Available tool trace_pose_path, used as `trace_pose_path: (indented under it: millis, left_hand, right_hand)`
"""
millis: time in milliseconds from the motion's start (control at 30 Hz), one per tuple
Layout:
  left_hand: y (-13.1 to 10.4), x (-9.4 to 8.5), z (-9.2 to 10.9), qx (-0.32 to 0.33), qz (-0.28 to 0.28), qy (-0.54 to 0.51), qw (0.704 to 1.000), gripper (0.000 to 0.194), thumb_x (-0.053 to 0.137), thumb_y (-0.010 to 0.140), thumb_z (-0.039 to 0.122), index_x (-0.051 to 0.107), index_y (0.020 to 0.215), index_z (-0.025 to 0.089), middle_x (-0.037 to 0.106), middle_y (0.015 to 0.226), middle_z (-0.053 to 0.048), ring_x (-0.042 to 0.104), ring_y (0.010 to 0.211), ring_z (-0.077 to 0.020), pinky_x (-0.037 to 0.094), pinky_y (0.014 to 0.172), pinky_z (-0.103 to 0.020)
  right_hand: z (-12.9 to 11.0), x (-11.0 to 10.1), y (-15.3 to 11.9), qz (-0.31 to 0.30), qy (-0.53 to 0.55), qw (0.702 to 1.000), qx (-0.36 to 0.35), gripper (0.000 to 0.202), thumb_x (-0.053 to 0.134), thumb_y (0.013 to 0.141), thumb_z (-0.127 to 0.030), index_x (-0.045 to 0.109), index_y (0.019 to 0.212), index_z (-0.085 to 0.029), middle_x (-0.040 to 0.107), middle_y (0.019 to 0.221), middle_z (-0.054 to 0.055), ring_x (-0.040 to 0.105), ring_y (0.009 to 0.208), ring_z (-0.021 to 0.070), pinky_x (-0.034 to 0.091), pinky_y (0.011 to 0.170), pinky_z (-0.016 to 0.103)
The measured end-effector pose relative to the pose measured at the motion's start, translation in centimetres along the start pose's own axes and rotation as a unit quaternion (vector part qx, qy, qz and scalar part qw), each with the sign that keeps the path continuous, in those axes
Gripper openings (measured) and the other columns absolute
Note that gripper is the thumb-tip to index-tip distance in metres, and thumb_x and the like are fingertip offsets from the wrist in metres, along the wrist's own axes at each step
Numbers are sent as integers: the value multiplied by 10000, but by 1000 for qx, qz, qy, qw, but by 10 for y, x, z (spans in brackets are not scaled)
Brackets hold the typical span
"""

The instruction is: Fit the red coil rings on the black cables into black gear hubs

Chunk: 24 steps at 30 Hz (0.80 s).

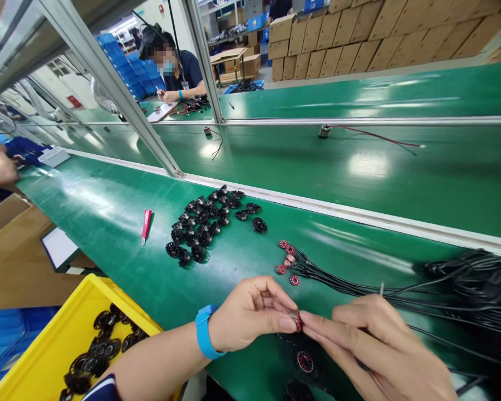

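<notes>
Near the front of the green bench, my left hand (254, 312), with a blue wristband, pinches a small motor stator (299, 321) with red windings between thumb and fingers. The fingertips of my right hand (376, 340) press on the stator's other side. A thin pointed tip (382, 288) sticks up behind my right knuckles; its kind is hidden. Below my hands sits a dark round part with a red-ringed centre (305, 362), partly in shadow. Several stators (290, 250) on black cables (342, 283) lie just beyond my hands.
Several black motor rotors (204, 220) cluster mid-bench, left of a red-handled cutter (146, 225). A yellow bin (96, 284) holds more black parts. Metal posts (121, 94) and a white rail (359, 217) border the bench. Two wired motors (324, 131) lie beyond; a masked person (187, 72) writes opposite.
</notes>
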<state>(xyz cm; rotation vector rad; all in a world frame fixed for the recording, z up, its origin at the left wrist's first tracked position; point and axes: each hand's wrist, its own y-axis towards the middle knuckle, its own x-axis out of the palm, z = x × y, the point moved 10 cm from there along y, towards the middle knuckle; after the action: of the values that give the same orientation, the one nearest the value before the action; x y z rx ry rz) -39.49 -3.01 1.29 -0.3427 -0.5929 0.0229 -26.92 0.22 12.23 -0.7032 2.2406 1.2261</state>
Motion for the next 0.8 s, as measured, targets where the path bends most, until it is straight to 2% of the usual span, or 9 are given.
trace_pose_path:
  millis: [200,300,433,467,533,600,633,700,800]
  left_hand:
    - [0,2,0,10,-9,-1,1000,322,898,690,286,685,868,123,699,712,-15,652,634,-74,510,640,-178]
    - [-4,7,4,41,-34,26,998,377,914,654,215,687,946,140,716,799,-21,672,715,-88,537,699,-192]
    - [-10,8,21,123,-23,140,982,579,932,598,147,666,1111,184,726,985,-51,694,889,-150,554,819,-258]
    - [-11,5,27,145,-4,181,973,517,909,651,181,668,1108,188,724,975,-51,691,894,-156,554,825,-268]
    - [-14,-2,48,192,47,286,938,318,817,786,251,678,1068,198,715,946,-43,682,875,-156,552,816,-280]
    - [-22,-9,77,256,104,420,864,192,720,878,270,678,1059,221,708,991,-43,671,907,-167,546,833,-305]
    - [-28,-12,92,287,133,496,809,184,690,899,262,673,1080,233,703,1040,-47,662,964,-183,534,877,-331]
    - [-39,-21,114,327,179,631,680,261,655,917,264,646,1178,244,674,1192,-73,612,1131,-242,479,995,-416]
    - [-55,-49,122,320,249,772,489,351,623,932,321,624,1275,246,615,1340,-105,552,1227,-343,420,1009,-511]
  right_hand:
    - [-13,0,1,47,-72,996,-37,102,632,919,-151,710,959,-202,636,761,15,561,713,141,453,701,289]
    - [-8,3,2,40,-51,998,-10,93,590,949,-183,680,943,-207,628,791,27,568,745,150,455,710,279]
    - [29,5,-1,-10,90,988,127,84,562,961,-235,643,937,-241,597,839,21,583,761,147,482,634,237]
    - [41,6,-5,-17,159,971,177,82,567,958,-240,639,918,-245,583,837,19,574,743,145,476,604,233]
    - [64,10,-14,-8,315,912,262,101,584,949,-283,627,867,-245,529,808,15,529,698,148,452,563,248]
    - [80,9,-21,23,423,853,306,178,587,940,-383,593,829,-243,451,775,10,470,676,158,429,551,274]
    - [86,7,-23,38,446,836,317,224,574,937,-432,564,816,-244,412,764,7,442,670,162,419,546,285]
    - [94,1,-24,58,448,829,331,293,536,937,-501,496,793,-249,348,751,-1,395,655,164,397,531,293]
    - [100,-5,-24,84,450,815,357,343,516,935,-530,415,770,-247,295,758,-8,334,648,162,359,517,292]
